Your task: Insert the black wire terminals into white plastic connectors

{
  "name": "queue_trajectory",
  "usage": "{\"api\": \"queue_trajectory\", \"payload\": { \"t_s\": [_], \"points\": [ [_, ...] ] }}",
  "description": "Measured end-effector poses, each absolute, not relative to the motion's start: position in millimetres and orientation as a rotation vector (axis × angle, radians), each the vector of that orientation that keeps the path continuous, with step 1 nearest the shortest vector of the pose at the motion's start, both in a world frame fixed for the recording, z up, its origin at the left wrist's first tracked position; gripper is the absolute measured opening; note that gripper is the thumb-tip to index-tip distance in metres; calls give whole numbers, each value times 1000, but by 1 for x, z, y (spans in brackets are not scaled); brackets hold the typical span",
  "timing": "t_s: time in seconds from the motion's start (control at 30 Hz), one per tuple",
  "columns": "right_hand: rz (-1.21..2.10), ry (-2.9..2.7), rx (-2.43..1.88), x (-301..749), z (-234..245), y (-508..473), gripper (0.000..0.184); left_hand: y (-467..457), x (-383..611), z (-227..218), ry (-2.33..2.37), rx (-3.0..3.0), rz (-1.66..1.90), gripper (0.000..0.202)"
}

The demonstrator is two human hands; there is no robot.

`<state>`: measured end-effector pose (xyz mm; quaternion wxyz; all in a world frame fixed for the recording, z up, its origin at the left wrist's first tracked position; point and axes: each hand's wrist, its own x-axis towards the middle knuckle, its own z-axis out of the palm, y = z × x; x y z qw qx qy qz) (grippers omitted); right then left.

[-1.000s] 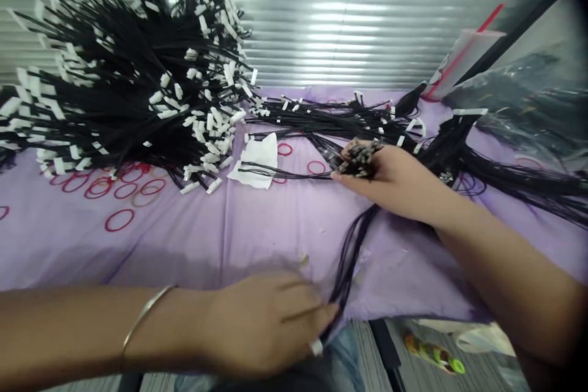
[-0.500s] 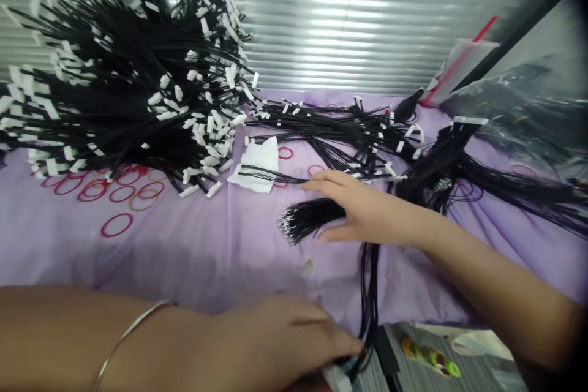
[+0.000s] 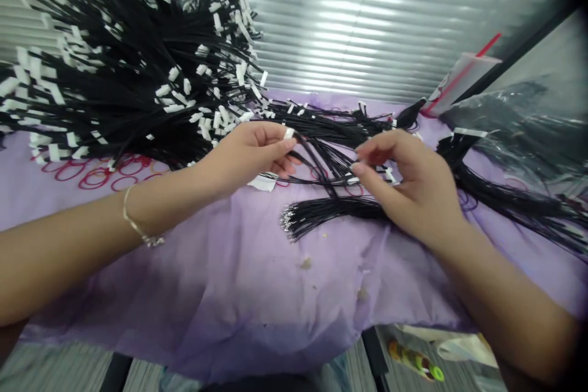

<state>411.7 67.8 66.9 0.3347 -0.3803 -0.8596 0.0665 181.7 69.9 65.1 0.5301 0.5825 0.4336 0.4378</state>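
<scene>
My left hand pinches a thin black wire with a white tag at its end. My right hand is curled, thumb and fingers pinching the same black wires near a white tag. Under my right hand lies a bundle of black wires with bare metal tips pointing left, resting on the purple cloth. A big heap of black tagged wires rises at the back left.
Red rubber bands lie on the cloth under the heap. A white paper scrap shows below my left hand. A cup with a red straw and a plastic bag of wires stand at the right. Blinds close off the back.
My left hand rose from the cloth's front edge to the middle with a tagged wire end. My right hand let go of the bundle, which now lies on the cloth, and pinches loose wires.
</scene>
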Motion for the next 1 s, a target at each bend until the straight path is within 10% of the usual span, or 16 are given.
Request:
{"api": "queue_trajectory", "payload": {
  "t_s": [1.0],
  "points": [
    [533,-2680,-874,386,29,54,12,32,173,17,1101,845,893,13]
  ]
}}
